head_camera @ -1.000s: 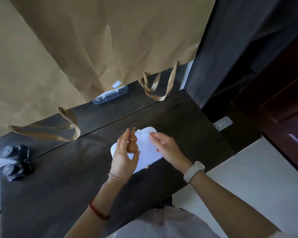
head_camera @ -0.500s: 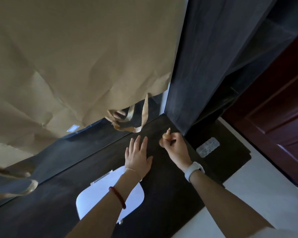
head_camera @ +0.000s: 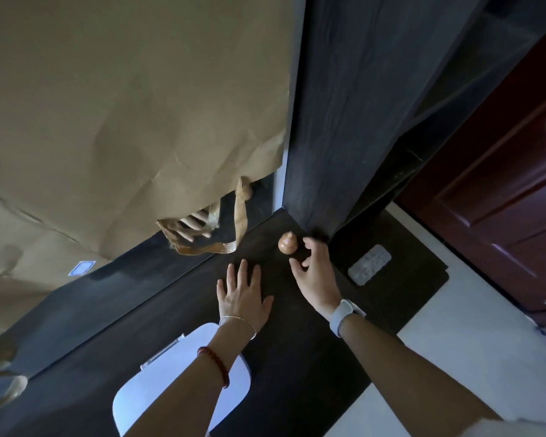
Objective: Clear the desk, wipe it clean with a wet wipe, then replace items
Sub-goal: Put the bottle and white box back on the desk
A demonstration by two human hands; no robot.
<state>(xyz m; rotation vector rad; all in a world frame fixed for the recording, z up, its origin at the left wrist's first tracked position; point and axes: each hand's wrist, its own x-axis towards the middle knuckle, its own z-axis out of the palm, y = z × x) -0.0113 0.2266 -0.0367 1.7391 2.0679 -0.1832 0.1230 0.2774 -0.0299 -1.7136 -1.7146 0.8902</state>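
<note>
Both hands open: left [head_camera: 243,294] flat, right [head_camera: 312,269] beside gourd [head_camera: 287,243].

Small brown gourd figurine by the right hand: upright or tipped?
Upright: the small brown gourd figurine stands on the dark desk, narrow top up.

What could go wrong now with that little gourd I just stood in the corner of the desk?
1. The small brown wooden gourd stands upright on a narrow base; the right hand, fingers curled close beside it, could tip it while pulling away.
2. The brown paper bag's woven handle hangs near it and might knock it if the bag shifts.
3. The left hand lies flat nearby, so a sweep could catch it.
</note>
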